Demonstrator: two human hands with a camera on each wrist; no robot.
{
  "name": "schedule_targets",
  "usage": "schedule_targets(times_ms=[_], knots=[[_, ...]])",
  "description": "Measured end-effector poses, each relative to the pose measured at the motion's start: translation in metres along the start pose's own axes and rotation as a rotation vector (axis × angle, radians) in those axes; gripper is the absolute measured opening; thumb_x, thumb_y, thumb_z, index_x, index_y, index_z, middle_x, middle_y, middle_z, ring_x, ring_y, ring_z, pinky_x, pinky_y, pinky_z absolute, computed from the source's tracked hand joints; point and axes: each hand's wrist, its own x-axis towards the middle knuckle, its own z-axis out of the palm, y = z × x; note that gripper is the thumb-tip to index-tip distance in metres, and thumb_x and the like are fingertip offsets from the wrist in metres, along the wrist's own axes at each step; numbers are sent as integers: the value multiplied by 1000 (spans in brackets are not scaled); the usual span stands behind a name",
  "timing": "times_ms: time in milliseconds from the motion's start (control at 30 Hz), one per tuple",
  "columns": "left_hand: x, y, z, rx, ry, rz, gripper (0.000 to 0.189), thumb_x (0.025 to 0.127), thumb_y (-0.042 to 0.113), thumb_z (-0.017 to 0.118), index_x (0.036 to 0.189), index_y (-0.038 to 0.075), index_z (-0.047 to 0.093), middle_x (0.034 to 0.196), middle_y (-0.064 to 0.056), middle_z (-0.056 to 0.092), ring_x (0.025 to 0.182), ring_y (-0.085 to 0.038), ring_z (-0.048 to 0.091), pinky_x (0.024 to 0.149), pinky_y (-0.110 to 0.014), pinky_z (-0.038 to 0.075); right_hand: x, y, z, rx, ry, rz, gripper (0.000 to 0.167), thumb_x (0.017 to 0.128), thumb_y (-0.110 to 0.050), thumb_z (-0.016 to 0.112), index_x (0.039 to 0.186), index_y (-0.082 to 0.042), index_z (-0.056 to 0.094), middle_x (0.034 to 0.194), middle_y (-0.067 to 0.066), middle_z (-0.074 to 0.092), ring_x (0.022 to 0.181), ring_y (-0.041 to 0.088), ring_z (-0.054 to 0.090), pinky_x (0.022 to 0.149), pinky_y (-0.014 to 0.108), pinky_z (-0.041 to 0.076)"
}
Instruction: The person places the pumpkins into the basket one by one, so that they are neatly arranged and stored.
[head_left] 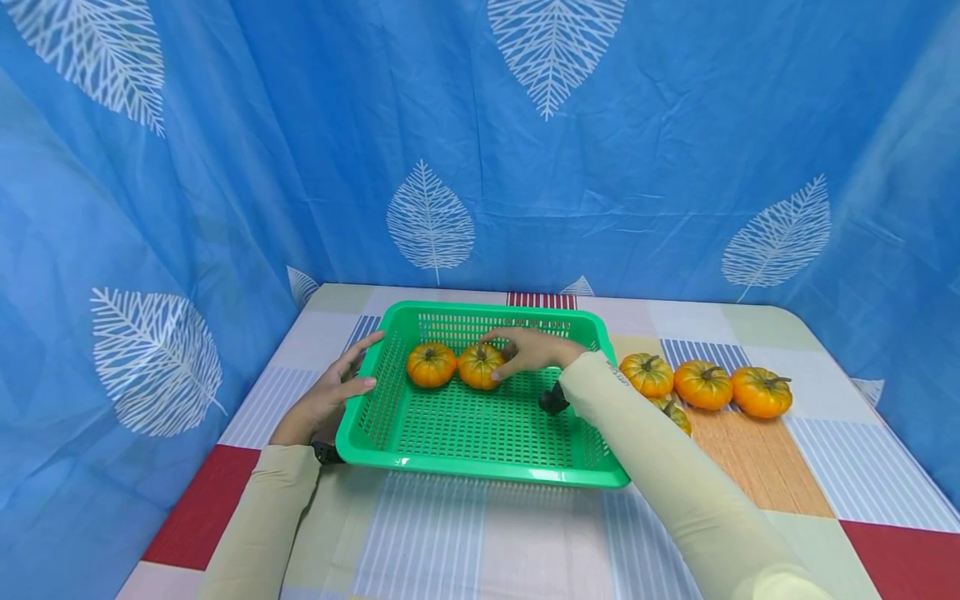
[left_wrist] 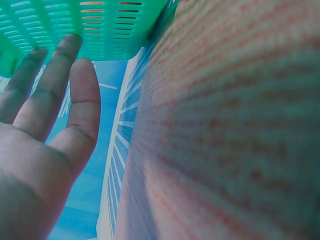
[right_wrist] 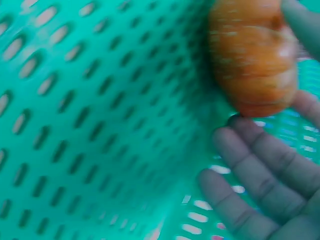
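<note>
A green plastic basket (head_left: 480, 472) with slotted walls stands on the table. Inside, near its back left, a small orange pumpkin (head_left: 432, 367) sits beside a second small pumpkin (head_left: 476, 368). My right hand (head_left: 534, 348) reaches over the basket's right side and holds the second pumpkin between thumb and fingers. The right wrist view shows this pumpkin (right_wrist: 252, 57) close to the slotted green surface, with the other fingers spread out below it. My left hand (head_left: 333, 393) is at the basket's left side, its fairly straight fingers (left_wrist: 50, 95) against the outer wall.
To the right of the basket, several more small pumpkins (head_left: 702, 385) sit on the patchwork tablecloth (head_left: 787, 467); one (head_left: 675, 414) is partly hidden behind my right sleeve. A blue curtain (head_left: 645, 167) with white leaf prints hangs behind the table and along both sides.
</note>
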Motion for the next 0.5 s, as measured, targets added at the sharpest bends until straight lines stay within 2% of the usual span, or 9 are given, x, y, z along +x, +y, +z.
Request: schedule_targets(times_ms=[67,233,300,400,500], knots=[[0,0,0,0,2,1,82,107,22,61,174,11,15,177,-28,6,150,-44,29,100,-27,56,-2,-1,-3,19,5,8,74,101,-22,79,165,-7,44,151,27,58,141,41,56,115,58,49],[1,-1,0,3,3,-2,82,107,22,61,175,11,16,177,-28,9,143,-29,40,100,-27,56,-10,-4,-12,71,17,34,71,101,-21,78,163,-4,47,151,27,58,141,41,55,113,56,51],[1,0,0,3,4,-5,82,107,22,61,175,12,16,177,-28,9,142,-28,41,100,-28,57,-12,-5,-15,84,21,36,71,102,-21,78,163,-3,47,153,26,57,142,41,54,114,55,50],[2,0,0,12,4,-6,83,107,23,62,175,11,15,178,-27,7,149,-40,35,101,-28,55,-16,-7,-19,112,19,25,70,103,-21,76,163,-2,46,156,26,55,144,42,53,115,55,50],[2,-1,0,33,4,-2,83,107,23,61,174,10,15,179,-26,2,158,-51,18,104,-28,51,-20,-10,-24,138,25,-5,69,104,-20,74,163,-1,44,157,27,54,144,43,53,115,56,50]])
